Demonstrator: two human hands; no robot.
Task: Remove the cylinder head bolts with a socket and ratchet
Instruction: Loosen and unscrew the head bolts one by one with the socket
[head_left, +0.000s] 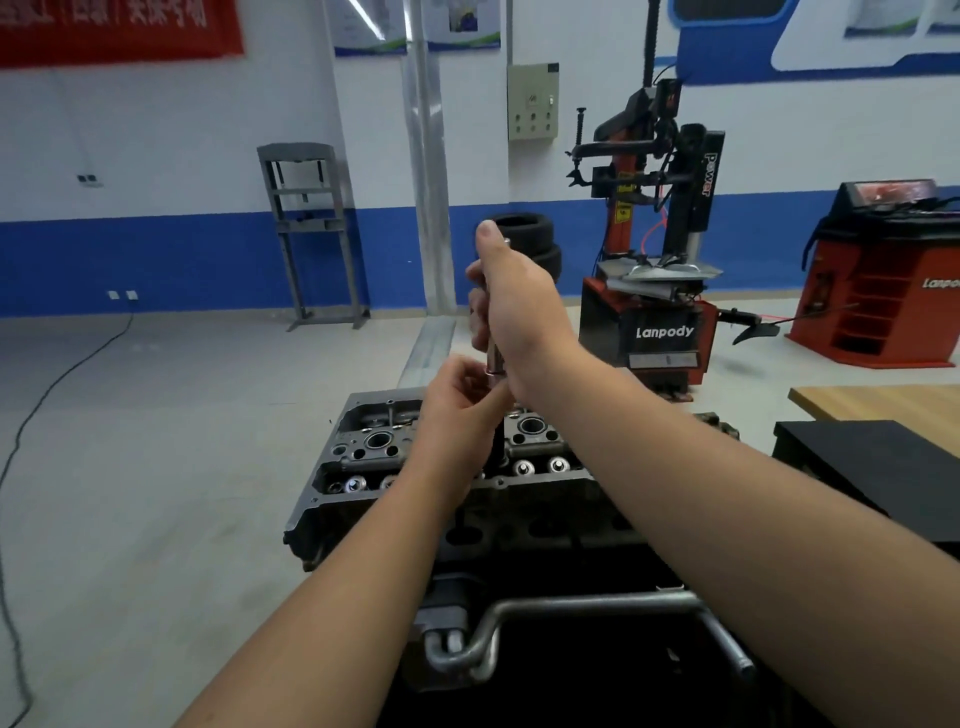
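**Readable text in shop**

Landmark: tire changer (657, 291), right of centre at back wall. "Lanpody" in white on its black base front; "power" vertically on its black column, upper right. Far right of it, red wheel balancer (893, 291) w/ partial "Lanpo…", cut by frame edge. Far upper left, red banner (119, 26) w/ white characters, too blurred to read. Wall posters illegible.

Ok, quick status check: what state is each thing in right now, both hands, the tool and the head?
right hand: wrapped around the upright tool handle, thumb on its top end
left hand: fingers pinching the tool's shaft just below the right hand
ratchet tool: standing vertical, lower end down in the head
cylinder head: uncovered, valve gear exposed
tyre changer: idle in the background, no wheel mounted
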